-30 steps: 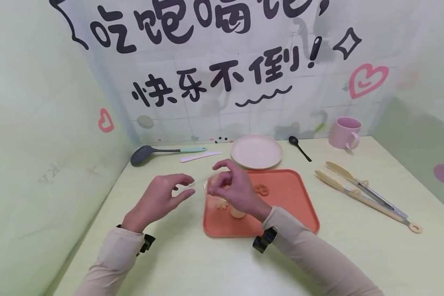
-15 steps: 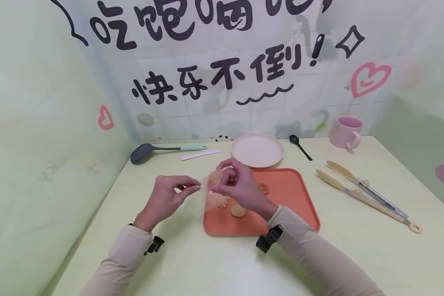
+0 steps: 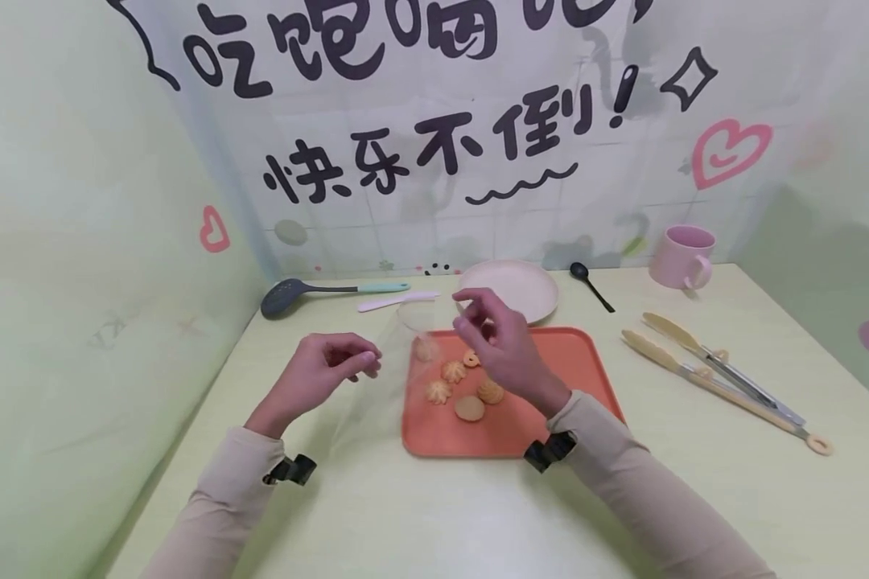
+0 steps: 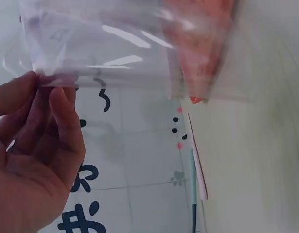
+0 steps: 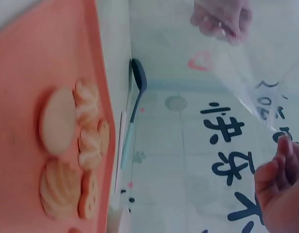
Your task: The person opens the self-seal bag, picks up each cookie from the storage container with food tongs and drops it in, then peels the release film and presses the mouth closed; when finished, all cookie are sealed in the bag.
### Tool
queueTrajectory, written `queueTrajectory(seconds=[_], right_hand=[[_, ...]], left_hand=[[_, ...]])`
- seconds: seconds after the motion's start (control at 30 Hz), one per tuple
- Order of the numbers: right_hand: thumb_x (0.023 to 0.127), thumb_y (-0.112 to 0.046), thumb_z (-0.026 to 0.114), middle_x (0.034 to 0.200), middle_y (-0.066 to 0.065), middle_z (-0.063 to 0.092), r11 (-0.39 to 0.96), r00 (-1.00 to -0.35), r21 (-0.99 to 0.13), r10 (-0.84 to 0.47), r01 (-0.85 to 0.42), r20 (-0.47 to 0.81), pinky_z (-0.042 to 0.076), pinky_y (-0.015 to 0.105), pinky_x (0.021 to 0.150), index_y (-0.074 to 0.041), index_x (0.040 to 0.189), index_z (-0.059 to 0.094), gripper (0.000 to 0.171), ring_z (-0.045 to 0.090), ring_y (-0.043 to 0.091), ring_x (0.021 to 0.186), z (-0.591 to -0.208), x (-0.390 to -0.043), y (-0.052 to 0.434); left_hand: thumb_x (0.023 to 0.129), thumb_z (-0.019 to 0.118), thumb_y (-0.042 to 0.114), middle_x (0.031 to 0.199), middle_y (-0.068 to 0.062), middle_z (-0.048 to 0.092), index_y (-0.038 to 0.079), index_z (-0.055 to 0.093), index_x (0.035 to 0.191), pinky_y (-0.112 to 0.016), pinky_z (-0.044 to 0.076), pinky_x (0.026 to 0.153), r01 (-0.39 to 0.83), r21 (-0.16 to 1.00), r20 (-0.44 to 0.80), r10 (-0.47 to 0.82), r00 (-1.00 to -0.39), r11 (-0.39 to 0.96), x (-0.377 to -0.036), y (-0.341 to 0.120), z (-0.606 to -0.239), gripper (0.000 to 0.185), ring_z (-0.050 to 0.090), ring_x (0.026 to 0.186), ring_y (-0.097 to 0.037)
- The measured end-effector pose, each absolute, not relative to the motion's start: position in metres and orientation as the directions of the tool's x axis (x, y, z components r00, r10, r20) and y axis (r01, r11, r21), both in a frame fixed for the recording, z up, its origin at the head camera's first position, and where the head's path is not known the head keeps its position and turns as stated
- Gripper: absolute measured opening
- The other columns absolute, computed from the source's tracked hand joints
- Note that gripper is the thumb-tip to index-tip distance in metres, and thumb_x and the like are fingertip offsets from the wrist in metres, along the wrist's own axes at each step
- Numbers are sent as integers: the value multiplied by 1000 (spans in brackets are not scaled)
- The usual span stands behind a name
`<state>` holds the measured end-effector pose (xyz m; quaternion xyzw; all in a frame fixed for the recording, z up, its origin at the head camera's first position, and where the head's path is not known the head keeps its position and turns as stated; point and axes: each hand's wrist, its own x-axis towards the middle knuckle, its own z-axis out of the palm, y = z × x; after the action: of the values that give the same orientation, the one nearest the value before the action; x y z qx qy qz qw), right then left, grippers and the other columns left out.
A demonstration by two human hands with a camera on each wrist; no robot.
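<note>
A clear plastic bag (image 4: 115,43) is stretched between my two hands, hanging in front of the tray's left side in the head view. My left hand (image 3: 322,374) pinches one side of its edge between thumb and fingers. On the other side, my right hand (image 3: 507,342) pinches the bag at the fingertips, as the right wrist view (image 5: 285,179) shows. Under and beside the bag, an orange tray (image 3: 507,438) bears several cookies, among them a smooth oval one (image 3: 469,408), a swirled one (image 3: 490,392) and star-shaped ones (image 3: 438,392). My right hand covers part of the tray.
Behind the tray stands a pale pink plate (image 3: 529,289). Along the back lie a slotted ladle (image 3: 282,297), a lilac knife (image 3: 387,303) and a black spoon (image 3: 590,283). A pink mug (image 3: 677,261) stands at the back right, with tongs (image 3: 724,382) before it.
My hands have drawn apart, the right one moving right and up, the left slightly left. The bag, bunched near the right hand before, is now spread out between them, uncovering more cookies.
</note>
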<state>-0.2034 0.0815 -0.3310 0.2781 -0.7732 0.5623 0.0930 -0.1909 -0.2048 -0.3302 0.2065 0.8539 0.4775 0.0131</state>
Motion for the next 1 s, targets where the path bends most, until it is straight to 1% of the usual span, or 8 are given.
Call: queueTrajectory(seconds=[0.1, 0.2, 0.37, 0.5, 0.6, 0.67, 0.8, 1.0], right_hand=[[92, -20, 72, 116, 8, 62, 277, -836, -809, -363, -519, 412, 52, 32, 78, -12, 138, 52, 51, 59, 21, 99, -331, -210, 83], [86, -21, 79, 128, 9, 63, 200, -853, -911, -466, -361, 236, 55, 39, 94, -17, 147, 43, 70, 63, 23, 114, -336, -213, 79], [85, -8, 79, 129, 21, 66, 7, -834, -990, -540, -138, 112, 60, 37, 89, -16, 150, 38, 77, 71, 30, 107, -344, -207, 66], [80, -9, 83, 132, 17, 60, 74, -843, -906, -405, -418, 355, 58, 34, 87, -12, 147, 40, 80, 66, 29, 111, -343, -199, 58], [75, -13, 88, 133, 14, 53, 256, -719, -673, -300, -693, 626, 53, 38, 89, -8, 138, 50, 74, 58, 26, 117, -339, -195, 57], [74, -13, 88, 134, 16, 52, 329, -603, -512, -310, -793, 735, 51, 41, 89, -6, 123, 61, 57, 52, 28, 123, -335, -194, 58], [76, -16, 86, 137, 15, 53, 357, -504, -371, -437, -857, 745, 47, 41, 90, -12, 101, 71, 29, 47, 30, 129, -331, -194, 60], [78, -16, 85, 125, 10, 64, 339, -527, -404, -534, -850, 661, 49, 43, 97, -10, 107, 73, 32, 54, 27, 120, -332, -197, 62]], left_hand=[[98, 66, 19, 93, -5, 77, 1, 72, 109, -31, 59, 74, 247, 897, 76, 423, -903, 366, -195, -213, -335, 22, 73, 85, -15], [99, 64, 19, 92, 0, 76, -6, 67, 115, -31, 59, 78, 174, 942, 11, 491, -871, 288, -199, -216, -341, 30, 72, 87, -14], [101, 61, 20, 95, 3, 75, -3, 67, 115, -31, 58, 82, 93, 971, -50, 572, -818, 218, -202, -210, -353, 27, 69, 91, -17], [101, 60, 17, 94, 4, 73, 1, 69, 111, -29, 58, 81, 64, 985, -48, 609, -792, 161, -203, -202, -360, 21, 68, 89, -13], [101, 60, 17, 93, 6, 73, 12, 72, 106, -27, 58, 81, 44, 990, -48, 618, -785, 133, -203, -199, -362, 14, 68, 88, -11], [101, 60, 18, 92, 6, 73, 16, 73, 104, -26, 57, 80, 36, 991, -52, 624, -780, 127, -204, -199, -362, 13, 68, 89, -11], [102, 57, 18, 90, 3, 73, 14, 72, 101, -30, 55, 80, 58, 989, -47, 652, -757, 137, -205, -199, -362, 16, 68, 91, -20], [103, 56, 18, 92, 1, 75, -3, 69, 104, -34, 55, 83, 87, 978, -74, 704, -707, 191, -207, -196, -361, 25, 69, 91, -16]])
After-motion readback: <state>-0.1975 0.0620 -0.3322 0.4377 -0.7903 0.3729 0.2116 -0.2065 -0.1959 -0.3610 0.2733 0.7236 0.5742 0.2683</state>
